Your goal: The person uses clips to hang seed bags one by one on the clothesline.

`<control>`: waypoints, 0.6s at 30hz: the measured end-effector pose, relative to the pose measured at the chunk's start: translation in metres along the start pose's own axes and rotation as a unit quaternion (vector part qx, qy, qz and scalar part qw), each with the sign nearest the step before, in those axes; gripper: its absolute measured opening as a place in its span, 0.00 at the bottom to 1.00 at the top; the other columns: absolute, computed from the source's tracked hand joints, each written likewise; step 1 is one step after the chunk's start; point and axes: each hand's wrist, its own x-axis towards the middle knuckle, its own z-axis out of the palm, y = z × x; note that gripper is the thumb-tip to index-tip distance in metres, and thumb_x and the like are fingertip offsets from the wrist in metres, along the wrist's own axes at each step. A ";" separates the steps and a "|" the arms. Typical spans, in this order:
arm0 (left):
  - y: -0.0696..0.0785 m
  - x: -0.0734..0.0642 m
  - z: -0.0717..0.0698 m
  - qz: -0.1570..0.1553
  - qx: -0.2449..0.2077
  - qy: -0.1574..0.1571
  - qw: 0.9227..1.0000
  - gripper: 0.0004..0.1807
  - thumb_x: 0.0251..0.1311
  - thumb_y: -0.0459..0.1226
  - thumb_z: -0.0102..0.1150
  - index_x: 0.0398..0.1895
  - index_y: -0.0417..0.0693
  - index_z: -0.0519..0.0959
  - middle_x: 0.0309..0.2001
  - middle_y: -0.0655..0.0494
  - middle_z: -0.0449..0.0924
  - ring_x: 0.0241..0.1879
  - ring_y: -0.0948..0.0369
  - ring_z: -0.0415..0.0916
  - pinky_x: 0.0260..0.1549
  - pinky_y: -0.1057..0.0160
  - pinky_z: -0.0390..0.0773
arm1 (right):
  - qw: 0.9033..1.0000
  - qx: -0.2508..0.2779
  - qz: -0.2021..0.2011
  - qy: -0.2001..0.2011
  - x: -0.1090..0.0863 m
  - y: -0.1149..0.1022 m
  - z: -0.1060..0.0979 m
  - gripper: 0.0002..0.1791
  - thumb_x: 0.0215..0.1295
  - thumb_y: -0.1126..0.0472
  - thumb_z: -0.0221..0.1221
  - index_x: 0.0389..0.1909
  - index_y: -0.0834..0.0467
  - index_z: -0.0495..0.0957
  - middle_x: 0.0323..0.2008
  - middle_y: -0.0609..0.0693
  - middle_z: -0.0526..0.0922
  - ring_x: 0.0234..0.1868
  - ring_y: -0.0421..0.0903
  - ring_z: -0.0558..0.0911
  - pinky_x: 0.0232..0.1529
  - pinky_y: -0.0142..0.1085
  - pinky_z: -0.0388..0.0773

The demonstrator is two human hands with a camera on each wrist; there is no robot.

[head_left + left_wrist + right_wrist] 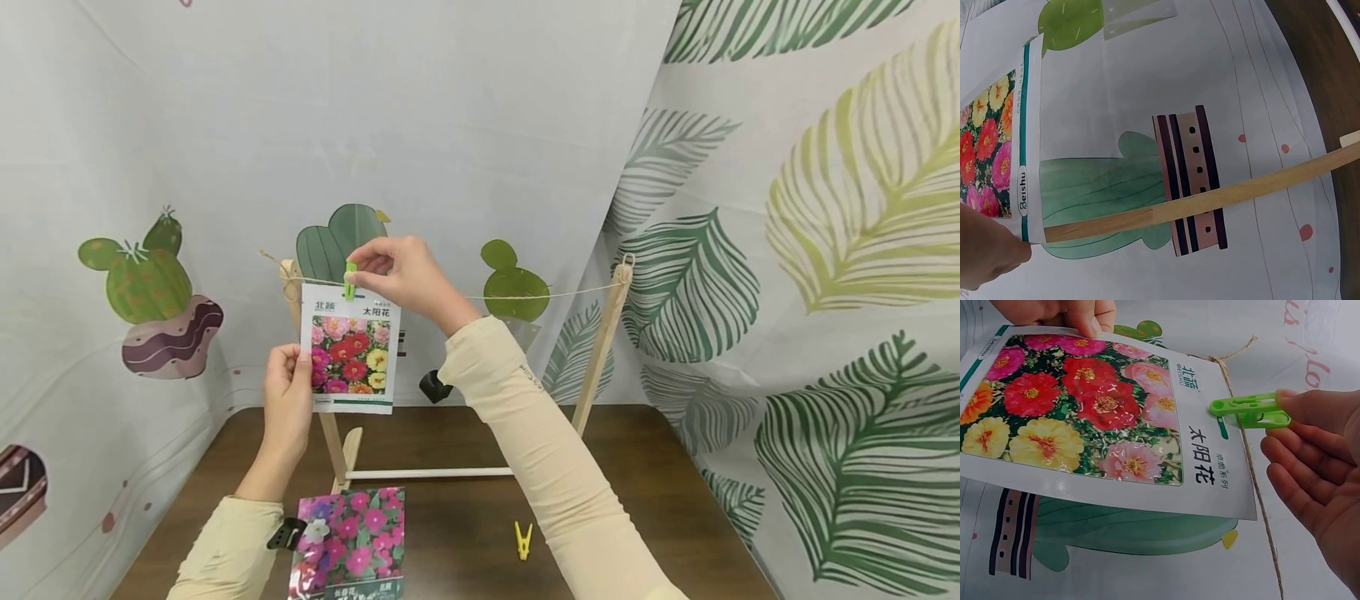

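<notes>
A white seed packet with a flower photo [349, 358] hangs upright at the twine [577, 292], its top edge at the line. My left hand [288, 400] pinches the packet's left edge between thumb and fingers. At the top edge, my right hand [401, 271] pinches a green clothespin [1250, 411] by its handle end. In the right wrist view the clothespin's nose lies over the packet's printed top, with the twine crossing beneath its middle. The left wrist view shows the packet's lower end [1032, 144] and part of the left hand [991, 250].
A second seed packet with pink flowers [352, 542] lies on the brown table [450, 533]. To its right rests a yellow clothespin [522, 540]. The wooden frame's right post [603, 350] holds the twine's far end, and a white rod [427, 473] joins the frame low down.
</notes>
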 end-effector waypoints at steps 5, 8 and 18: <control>-0.001 0.000 0.001 0.009 -0.002 -0.004 1.000 0.11 0.74 0.34 0.39 0.47 0.31 0.64 0.33 0.56 0.66 0.32 0.64 0.62 0.32 0.72 0.63 | 1.000 0.009 0.012 -0.014 0.002 0.003 0.002 0.13 0.61 0.62 0.65 0.45 0.64 0.81 0.37 0.53 0.84 0.37 0.42 0.80 0.41 0.26 0.75; -0.001 0.000 0.003 0.016 -0.013 -0.002 1.000 0.10 0.74 0.33 0.39 0.46 0.31 0.64 0.32 0.56 0.67 0.32 0.64 0.62 0.32 0.71 0.62 | 1.000 0.011 0.015 -0.018 0.003 0.004 0.002 0.13 0.61 0.61 0.65 0.45 0.64 0.81 0.36 0.52 0.84 0.36 0.41 0.81 0.41 0.26 0.75; -0.006 0.002 0.008 0.020 -0.024 0.025 0.999 0.10 0.73 0.32 0.41 0.47 0.30 0.65 0.31 0.60 0.68 0.30 0.66 0.62 0.30 0.72 0.62 | 0.998 -0.001 0.043 -0.041 0.003 0.003 0.001 0.16 0.63 0.60 0.63 0.49 0.63 0.80 0.39 0.52 0.83 0.39 0.41 0.81 0.42 0.25 0.74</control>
